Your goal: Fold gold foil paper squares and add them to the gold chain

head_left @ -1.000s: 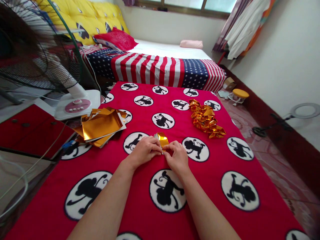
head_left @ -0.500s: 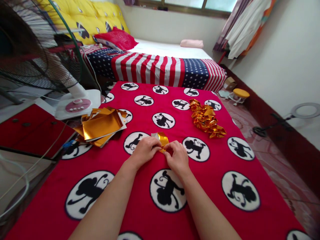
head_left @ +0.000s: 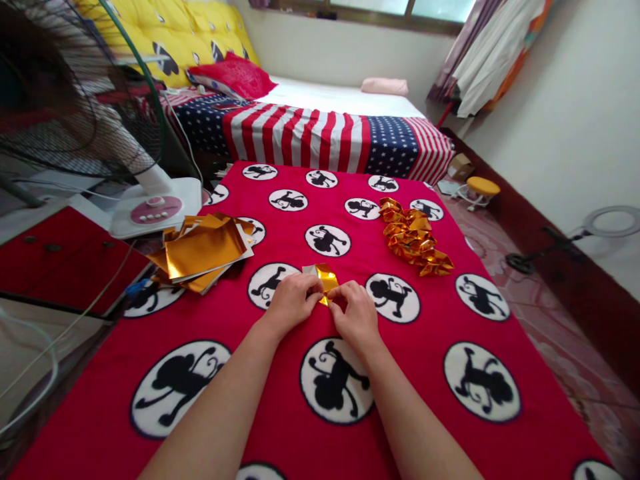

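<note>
A small piece of gold foil paper [head_left: 327, 277], pale on its back side, is pinched between my two hands over the middle of the red cloth. My left hand [head_left: 296, 298] grips its left side with thumb and fingers together. From the right, my right hand [head_left: 356, 312] closes its fingertips on the near edge, where a narrow folded tip shows between the hands. Fingers hide part of the paper. To the left lies a loose stack of gold foil sheets [head_left: 205, 250]. Several folded gold foil pieces [head_left: 413, 237] sit in a crinkled row at the right.
The red cloth [head_left: 400, 393] with black monkey prints covers the surface under my hands. At the left stands a fan [head_left: 155, 200], its base beside the sheets. Beyond is a bed [head_left: 310, 140]. A yellow stool [head_left: 483, 187] and a ring light [head_left: 613, 220] stand on the right.
Both hands hold nearly the same place. The gold paper between them has shifted very slightly, and its near tip catches the light more.
</note>
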